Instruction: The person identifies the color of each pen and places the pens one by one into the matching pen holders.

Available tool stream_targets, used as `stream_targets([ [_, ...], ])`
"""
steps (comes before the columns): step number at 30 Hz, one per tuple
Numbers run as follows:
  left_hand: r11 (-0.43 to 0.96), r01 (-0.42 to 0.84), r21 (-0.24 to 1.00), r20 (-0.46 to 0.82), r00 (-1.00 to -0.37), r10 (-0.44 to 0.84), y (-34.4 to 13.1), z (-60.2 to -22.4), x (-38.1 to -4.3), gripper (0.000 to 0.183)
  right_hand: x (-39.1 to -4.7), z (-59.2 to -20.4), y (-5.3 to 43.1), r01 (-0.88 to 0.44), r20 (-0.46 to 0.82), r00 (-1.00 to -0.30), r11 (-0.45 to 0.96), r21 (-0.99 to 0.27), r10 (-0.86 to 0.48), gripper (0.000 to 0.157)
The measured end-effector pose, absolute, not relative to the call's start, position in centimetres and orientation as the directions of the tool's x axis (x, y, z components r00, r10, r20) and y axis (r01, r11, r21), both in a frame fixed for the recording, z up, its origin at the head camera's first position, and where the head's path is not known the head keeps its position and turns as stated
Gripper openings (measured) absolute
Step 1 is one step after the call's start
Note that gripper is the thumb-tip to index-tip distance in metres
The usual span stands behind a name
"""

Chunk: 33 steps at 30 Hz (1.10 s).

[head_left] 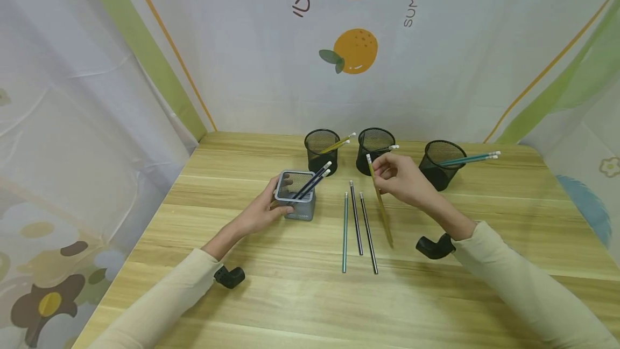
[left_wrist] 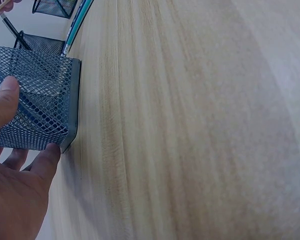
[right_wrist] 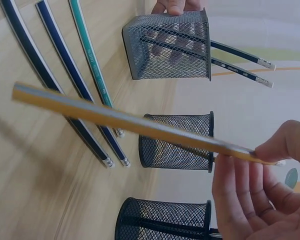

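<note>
My left hand grips a grey square mesh pencil holder, thumb on the near side and fingers on the left. Two dark blue pencils lean out of it to the right. My right hand pinches a yellow pencil near its white eraser end, and the pencil slants down toward me over the table. In the right wrist view the thumb and fingertips meet on that yellow pencil. Left of it lie a teal pencil and two dark pencils, side by side, erasers pointing away.
Along the back stand three round black mesh holders: the left one with yellow pencils, the middle one with dark pencils, the right one with teal pencils. A printed curtain hangs behind the wooden table.
</note>
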<state>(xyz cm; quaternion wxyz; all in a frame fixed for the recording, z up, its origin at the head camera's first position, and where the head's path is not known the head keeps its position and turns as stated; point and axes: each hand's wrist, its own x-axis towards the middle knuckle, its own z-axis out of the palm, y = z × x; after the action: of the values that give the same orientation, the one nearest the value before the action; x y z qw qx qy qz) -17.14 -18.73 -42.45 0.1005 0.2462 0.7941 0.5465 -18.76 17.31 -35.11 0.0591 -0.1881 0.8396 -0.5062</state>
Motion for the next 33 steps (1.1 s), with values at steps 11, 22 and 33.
stream_targets([
  [11,0.278,0.282,0.918,0.113,-0.860,0.497,-18.7,-42.4,-17.1,0.079,-18.5,-34.8,17.2,-0.380,0.225,-0.891,0.377,-0.844,-0.395,0.017],
  [22,0.280,0.270,0.921,0.104,-0.864,0.493,-18.6,-42.2,-17.0,0.080,-18.2,-34.3,17.1,-0.442,0.297,-0.869,0.351,-0.826,-0.395,0.015],
  [33,0.277,0.277,0.920,0.112,-0.863,0.493,-18.6,-42.5,-17.1,0.079,-18.0,-34.0,16.9,-0.490,0.366,-0.847,0.304,-0.817,-0.385,0.014],
])
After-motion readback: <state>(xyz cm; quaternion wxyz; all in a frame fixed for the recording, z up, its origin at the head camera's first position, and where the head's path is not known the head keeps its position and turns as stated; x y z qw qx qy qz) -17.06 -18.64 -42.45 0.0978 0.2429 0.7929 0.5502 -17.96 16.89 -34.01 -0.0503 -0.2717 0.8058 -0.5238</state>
